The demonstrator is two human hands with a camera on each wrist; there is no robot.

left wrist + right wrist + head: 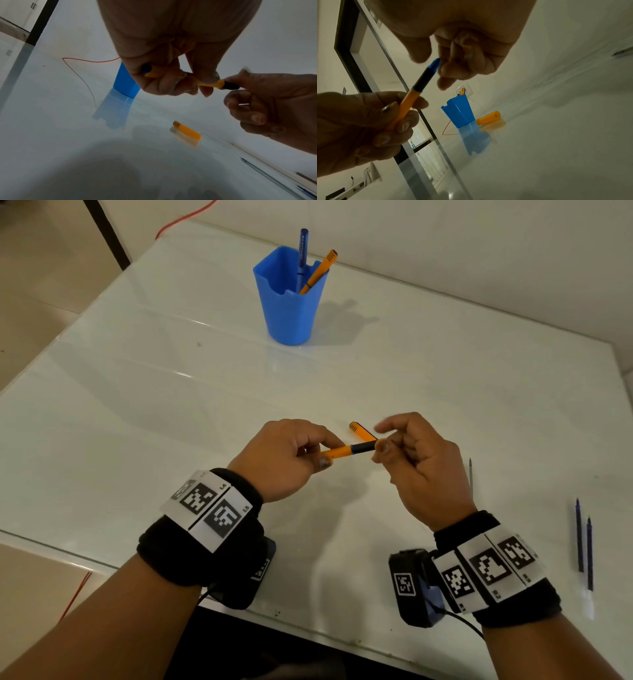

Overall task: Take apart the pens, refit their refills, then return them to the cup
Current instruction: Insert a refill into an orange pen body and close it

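My left hand (325,450) grips the barrel of an uncapped orange pen (337,451) and holds it level above the table. The pen's black grip section points right, toward my right hand (383,440). In the right wrist view, the right thumb and curled fingers close around the pen's blue tip (435,62). The orange cap (361,433) lies on the table just behind the hands. A blue cup (287,309) stands at the far centre with a blue pen (302,254) and an orange pen (320,270) in it.
Two dark blue refills (579,535) lie side by side near the table's right edge. A thinner refill (470,474) lies closer to my right hand. The white glossy table (137,405) ends just under my wrists. A red cable (185,219) runs behind the table.
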